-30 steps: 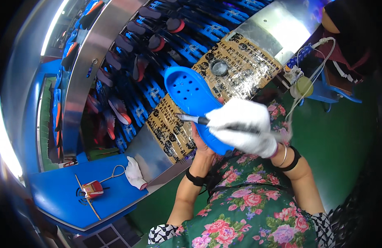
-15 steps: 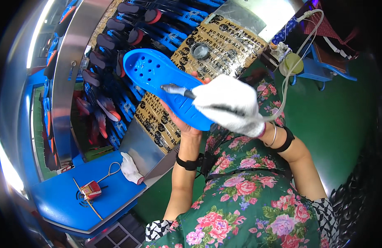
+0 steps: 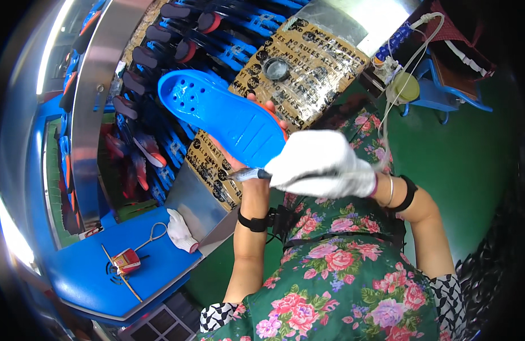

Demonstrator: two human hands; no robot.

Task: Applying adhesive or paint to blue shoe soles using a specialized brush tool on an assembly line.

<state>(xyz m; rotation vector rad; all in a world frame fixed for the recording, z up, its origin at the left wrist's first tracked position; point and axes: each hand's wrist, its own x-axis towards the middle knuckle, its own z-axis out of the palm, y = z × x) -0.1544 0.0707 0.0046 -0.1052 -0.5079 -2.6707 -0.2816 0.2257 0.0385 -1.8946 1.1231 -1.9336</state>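
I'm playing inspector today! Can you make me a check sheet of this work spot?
Surface: blue bench, lower left.
Job's things: blue insole with holes at one end; brush at its near end.
Clutter: white glove, small red box, round tin on printed cardboard.
Hands: left hand under the insole; gloved right hand grips the brush.
Cables: thin white tube, upper right.
Surroundings: rack of dark soles, green floor.

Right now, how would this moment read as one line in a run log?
left hand: holds blue insole from beneath | right hand: white glove, grips brush at insole heel | behind: conveyor
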